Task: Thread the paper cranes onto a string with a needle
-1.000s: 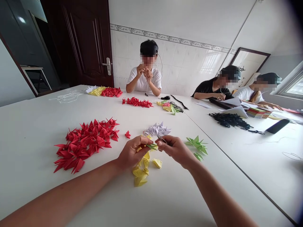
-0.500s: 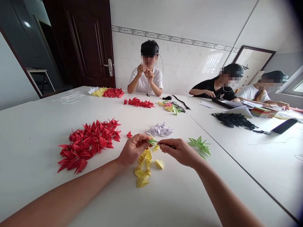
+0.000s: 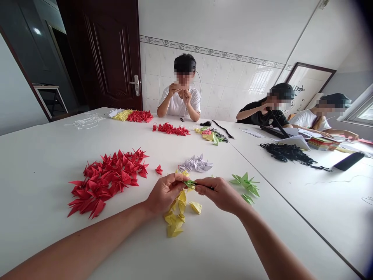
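Observation:
My left hand (image 3: 166, 190) pinches a green folded-paper crane (image 3: 190, 183) between thumb and fingers. My right hand (image 3: 220, 191) is closed on a thin dark tool (image 3: 212, 188), mostly hidden by the fingers, whose tip end meets the crane. Below my hands lie several yellow paper cranes (image 3: 175, 223). White paper cranes (image 3: 196, 163) sit just beyond, and green paper cranes (image 3: 247, 182) rest to the right of my right hand. A large heap of red paper cranes (image 3: 110, 179) spreads out on the left, with one red crane (image 3: 159, 169) apart from it.
Across the white table (image 3: 58, 155) a person (image 3: 182, 103) holds both hands near the face; two more people sit at the right. Black cords (image 3: 287, 151), a stack of coloured paper (image 3: 323, 143), a black case (image 3: 349, 161) and white strings (image 3: 87, 120) lie farther out.
The green crane and both hands stay together, with the right fingers now closer to the crane. At the right, a person in black has raised a hand towards the face.

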Demonstrator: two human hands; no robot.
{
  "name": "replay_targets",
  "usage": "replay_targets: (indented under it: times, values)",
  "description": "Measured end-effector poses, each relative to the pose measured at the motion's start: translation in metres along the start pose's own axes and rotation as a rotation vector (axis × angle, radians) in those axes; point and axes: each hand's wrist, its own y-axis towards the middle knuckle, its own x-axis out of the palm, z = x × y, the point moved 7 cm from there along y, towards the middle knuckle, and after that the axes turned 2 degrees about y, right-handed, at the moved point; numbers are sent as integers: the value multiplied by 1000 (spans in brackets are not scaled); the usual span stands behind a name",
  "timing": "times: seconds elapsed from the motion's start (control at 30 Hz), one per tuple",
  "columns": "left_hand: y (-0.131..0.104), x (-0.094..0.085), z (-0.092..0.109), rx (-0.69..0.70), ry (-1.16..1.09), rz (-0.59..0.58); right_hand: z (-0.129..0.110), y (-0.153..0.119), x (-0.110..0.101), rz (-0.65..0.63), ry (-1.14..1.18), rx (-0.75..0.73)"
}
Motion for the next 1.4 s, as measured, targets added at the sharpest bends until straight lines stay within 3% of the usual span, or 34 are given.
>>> replay_targets:
  times: [0.7,0.9,1.03,1.1,1.27,1.4]
  values:
    - [-3,3,4,1,90,3,-1,1,4,20,0,-40]
    - [-2,-4,4,1,77,90,8,-2,-9,-12,2,-2]
    - [-1,-7,2,-27,-5,97,22,-4,-32,151,165,68]
    - [-1,-3,3,-25,-10,59,19,-3,-29,174,253,33]
    - [-5,9,8,9,109,-26,6,2,-2,74,184,20]
    - [-7,4,13,87,277,4,22,-1,-25,183,56,105]
